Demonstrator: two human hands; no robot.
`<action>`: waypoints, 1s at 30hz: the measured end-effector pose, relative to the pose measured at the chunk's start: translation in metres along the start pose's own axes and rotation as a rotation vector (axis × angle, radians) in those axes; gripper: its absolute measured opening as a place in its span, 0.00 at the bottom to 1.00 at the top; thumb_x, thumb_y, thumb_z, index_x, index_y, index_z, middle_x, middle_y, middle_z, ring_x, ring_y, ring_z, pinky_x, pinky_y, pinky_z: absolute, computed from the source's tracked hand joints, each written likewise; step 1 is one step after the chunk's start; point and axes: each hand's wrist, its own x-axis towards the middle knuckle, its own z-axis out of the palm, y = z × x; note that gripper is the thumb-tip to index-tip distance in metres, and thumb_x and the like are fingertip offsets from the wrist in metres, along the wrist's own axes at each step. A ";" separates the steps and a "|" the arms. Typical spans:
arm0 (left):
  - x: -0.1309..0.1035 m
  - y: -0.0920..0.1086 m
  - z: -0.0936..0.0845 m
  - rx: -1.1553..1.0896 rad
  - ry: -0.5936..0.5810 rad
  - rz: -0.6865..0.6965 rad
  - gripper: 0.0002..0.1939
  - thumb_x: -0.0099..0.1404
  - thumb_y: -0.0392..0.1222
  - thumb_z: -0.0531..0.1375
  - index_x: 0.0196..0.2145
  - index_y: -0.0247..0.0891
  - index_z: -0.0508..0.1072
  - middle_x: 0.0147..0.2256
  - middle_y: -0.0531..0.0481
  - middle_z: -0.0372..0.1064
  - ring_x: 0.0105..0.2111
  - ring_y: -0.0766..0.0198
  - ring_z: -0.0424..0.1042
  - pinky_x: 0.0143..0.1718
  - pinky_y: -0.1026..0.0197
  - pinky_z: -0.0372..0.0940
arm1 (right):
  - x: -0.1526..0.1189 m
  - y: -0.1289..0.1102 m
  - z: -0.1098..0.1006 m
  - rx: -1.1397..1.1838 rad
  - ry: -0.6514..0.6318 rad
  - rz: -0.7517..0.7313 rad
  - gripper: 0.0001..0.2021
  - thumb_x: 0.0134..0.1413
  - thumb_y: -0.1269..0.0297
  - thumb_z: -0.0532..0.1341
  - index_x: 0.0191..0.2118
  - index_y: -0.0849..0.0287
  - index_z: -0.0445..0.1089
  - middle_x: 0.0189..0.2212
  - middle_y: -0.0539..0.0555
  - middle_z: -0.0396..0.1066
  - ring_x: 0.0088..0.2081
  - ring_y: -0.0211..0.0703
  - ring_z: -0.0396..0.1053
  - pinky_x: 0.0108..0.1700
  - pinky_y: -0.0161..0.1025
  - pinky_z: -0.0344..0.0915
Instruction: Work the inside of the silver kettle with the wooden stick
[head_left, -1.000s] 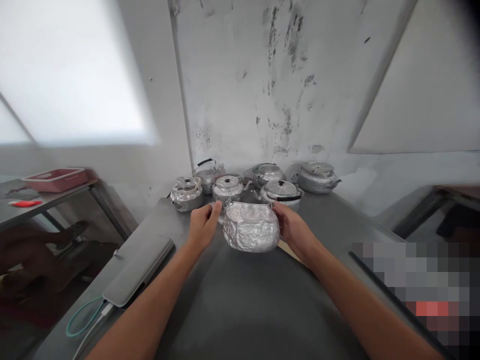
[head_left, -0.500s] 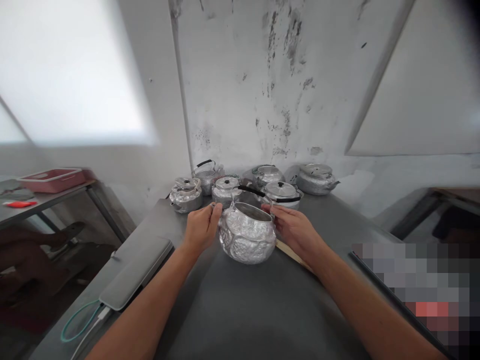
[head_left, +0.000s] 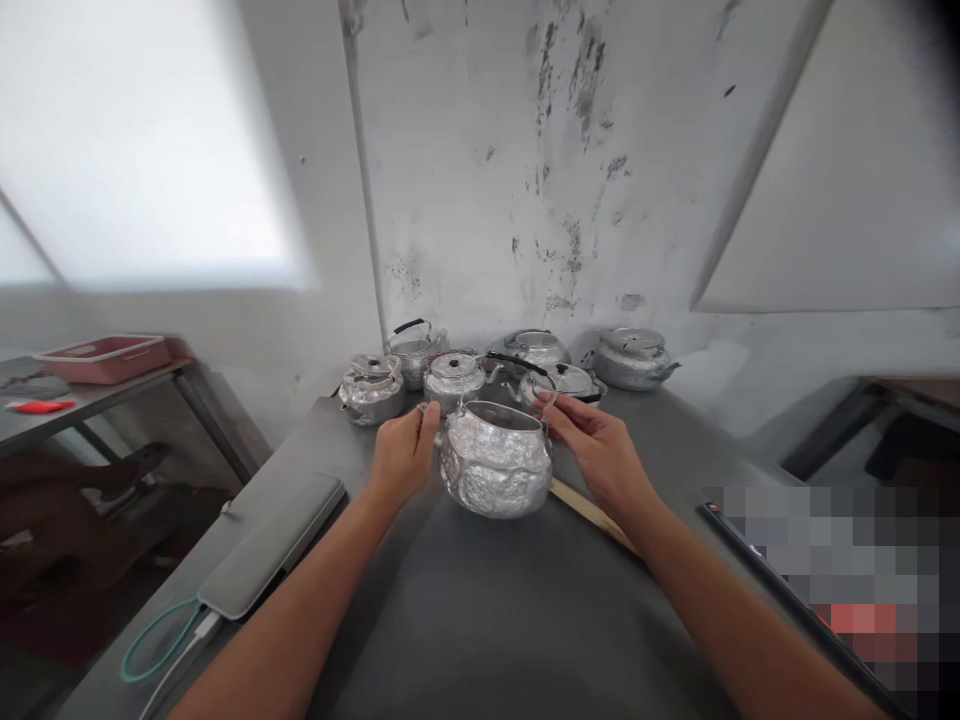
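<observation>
A silver kettle [head_left: 496,470] with a crinkled, dented-looking body and an open, lidless top is held up over the grey table [head_left: 480,620]. On its left side my left hand [head_left: 405,450] is closed, thumb up, on what looks like the spout, which the fingers mostly hide. My right hand [head_left: 589,440] pinches the wire of the handle near the rim's right side. The handle's black grip [head_left: 517,362] leans to the right above the opening.
Several other silver kettles [head_left: 373,390] stand along the wall at the table's back. A grey flat case [head_left: 274,545] with cables lies left, a wooden strip [head_left: 596,515] right of centre. A pink basket [head_left: 109,358] sits on a side table at far left.
The kettle's handle has swung, its black grip now further back and right. My right hand has risen slightly with the wire. The kettle body has tilted a little; my left hand has barely moved.
</observation>
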 end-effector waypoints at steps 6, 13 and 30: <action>0.002 -0.005 0.003 0.000 -0.069 -0.024 0.27 0.77 0.54 0.45 0.22 0.40 0.58 0.19 0.52 0.61 0.22 0.65 0.63 0.29 0.61 0.51 | 0.005 0.006 -0.003 -0.053 0.009 0.007 0.14 0.66 0.59 0.64 0.53 0.58 0.73 0.55 0.57 0.73 0.52 0.51 0.73 0.54 0.54 0.71; 0.002 -0.008 0.005 -0.006 -0.063 -0.034 0.28 0.77 0.55 0.46 0.22 0.39 0.63 0.19 0.52 0.62 0.22 0.64 0.65 0.29 0.61 0.52 | 0.003 0.003 -0.004 -0.097 -0.019 0.071 0.14 0.66 0.59 0.64 0.52 0.59 0.73 0.52 0.56 0.74 0.49 0.49 0.75 0.50 0.52 0.74; -0.003 -0.003 0.004 -0.152 -0.052 -0.059 0.33 0.79 0.54 0.40 0.19 0.38 0.60 0.17 0.52 0.61 0.21 0.67 0.63 0.29 0.61 0.54 | 0.012 0.020 -0.011 -0.082 -0.042 0.146 0.15 0.67 0.58 0.63 0.55 0.59 0.72 0.53 0.57 0.74 0.48 0.49 0.75 0.49 0.51 0.74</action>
